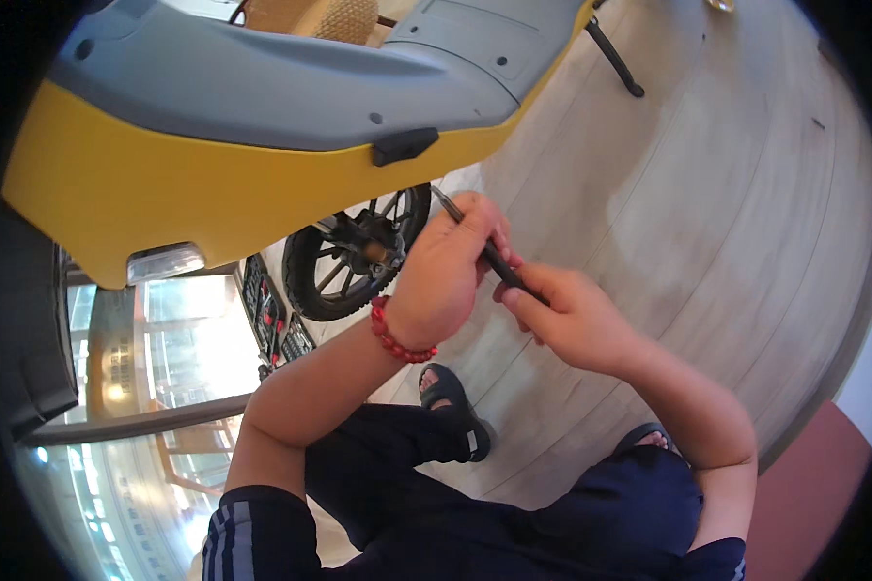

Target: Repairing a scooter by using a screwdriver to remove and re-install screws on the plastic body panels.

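A slim dark screwdriver point(499, 263) with a thin metal shaft is held between both hands in the middle of the view. My left hand point(446, 276), with a red bead bracelet point(397, 337) on the wrist, wraps the shaft near its tip. My right hand point(562, 315) grips the black handle end lower right. The tip points up-left toward the small black wheel point(344, 261) of a yellow and grey scooter point(262, 126), which fills the upper left.
An open black tool case point(273, 315) lies on the pale wooden floor point(707, 213) beside the wheel. The scooter's black kickstand point(615, 58) reaches the floor at top. My sandalled feet point(455, 407) and dark trousers sit below. A glass front is at lower left.
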`<state>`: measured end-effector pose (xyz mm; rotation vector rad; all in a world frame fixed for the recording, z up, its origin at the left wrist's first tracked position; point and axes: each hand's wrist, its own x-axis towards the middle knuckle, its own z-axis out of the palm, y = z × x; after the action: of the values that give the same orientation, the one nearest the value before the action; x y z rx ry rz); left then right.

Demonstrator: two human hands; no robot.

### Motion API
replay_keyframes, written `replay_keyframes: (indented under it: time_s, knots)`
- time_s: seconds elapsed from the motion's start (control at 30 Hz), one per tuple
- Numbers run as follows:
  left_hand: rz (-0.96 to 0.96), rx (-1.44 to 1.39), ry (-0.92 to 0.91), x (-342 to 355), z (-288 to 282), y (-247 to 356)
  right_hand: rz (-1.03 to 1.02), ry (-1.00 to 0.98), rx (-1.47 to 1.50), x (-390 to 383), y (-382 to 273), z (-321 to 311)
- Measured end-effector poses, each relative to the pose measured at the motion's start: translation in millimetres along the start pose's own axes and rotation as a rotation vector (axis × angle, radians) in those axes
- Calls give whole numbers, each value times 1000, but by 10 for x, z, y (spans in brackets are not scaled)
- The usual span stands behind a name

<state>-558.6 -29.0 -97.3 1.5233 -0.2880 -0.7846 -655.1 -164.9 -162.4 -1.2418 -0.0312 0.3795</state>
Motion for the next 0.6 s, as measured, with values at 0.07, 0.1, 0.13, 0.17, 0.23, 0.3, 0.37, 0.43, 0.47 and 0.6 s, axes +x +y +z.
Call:
replay_keyframes:
  time_s: [0.07,0.1,0.13,0.17,0.23,0.3,0.37,0.43,0.47,0.6]
  knots:
    - [-69,-28,-19,25,-60,-25,0,-14,-25,24,71,-42]
    - [-85,6,-27,28,-93,-34,-1,-32,26,43,101,-46]
    - [-101,37,-50,29,-127,-40,-31,-57,78,58,124,-48]
    - [-124,123,-66,29,-164,-41,23,-69,111,80,140,-49]
    - [-90,234,-130,24,-234,-45,65,-115,167,107,147,-53]
    - [-69,221,-166,17,-287,-45,46,-55,38,110,100,-89]
    - [-120,154,-195,2,-341,2,40,-44,-79,109,-26,-172]
    - [-147,129,-235,-25,-379,61,76,-88,-200,82,-235,-313]
    - [-142,136,-272,-36,-394,91,140,-183,-260,88,-371,-395]
    - [-167,131,-497,-26,-409,155,335,-546,-575,220,-963,-684]
